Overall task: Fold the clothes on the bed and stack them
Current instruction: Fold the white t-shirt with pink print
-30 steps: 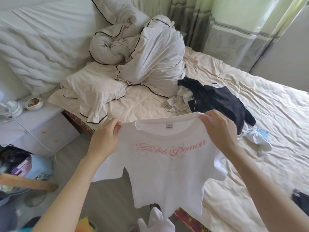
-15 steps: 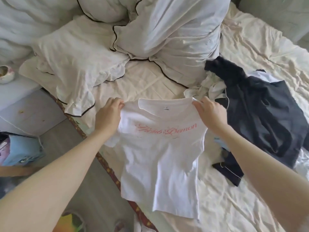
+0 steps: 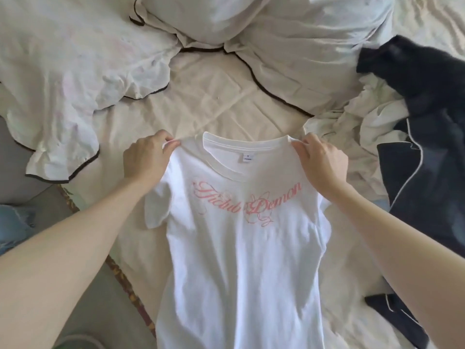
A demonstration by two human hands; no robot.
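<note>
A white T-shirt (image 3: 239,260) with pink script across the chest lies front side up on the cream bed sheet (image 3: 214,102), its hem toward me. My left hand (image 3: 146,157) pinches its left shoulder, and my right hand (image 3: 322,162) pinches the right shoulder beside the collar. A dark navy garment (image 3: 427,152) with pale piping is heaped on the bed to the right, touching a crumpled white garment (image 3: 362,122).
A pillow with dark trim (image 3: 70,79) lies at the upper left and a bunched white duvet (image 3: 289,36) fills the top. The bed's patterned edge (image 3: 125,280) runs diagonally at lower left, with grey floor (image 3: 105,311) beyond it.
The T-shirt has gone from hanging in the air down onto the sheet, farther onto the bed. Both hands kept hold of its shoulders. My view has tilted down and closer.
</note>
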